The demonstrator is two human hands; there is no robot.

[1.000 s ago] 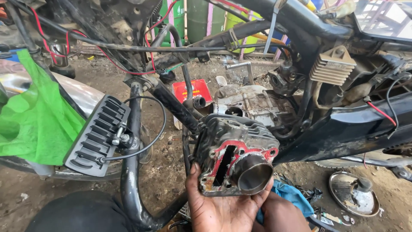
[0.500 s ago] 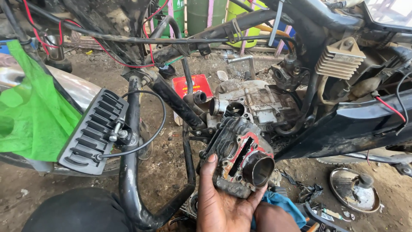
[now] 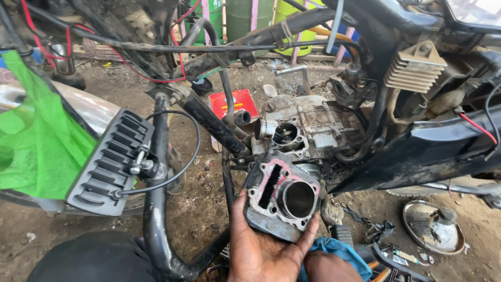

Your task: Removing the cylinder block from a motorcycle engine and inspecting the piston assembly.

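— Though it looks compact, how does that cylinder block (image 3: 282, 197) handle?

— Heavy for its bulk, I judge; cast metal, rigid, with a film of grime and oil that would make it slick; its gasket face, turned up toward the camera, and the bore's inner wall seem the parts to spare.

— Where does it sit?

— Cradled in the one hand (image 3: 261, 249) in view, which hand I cannot tell; the thumb lies along its left edge, the fingers curl up under its lower right corner, grasping it from beneath; just beyond the fingertips stands the engine crankcase (image 3: 308, 128).

— Best hold?

— Underneath and by the outer walls; never by the bore.
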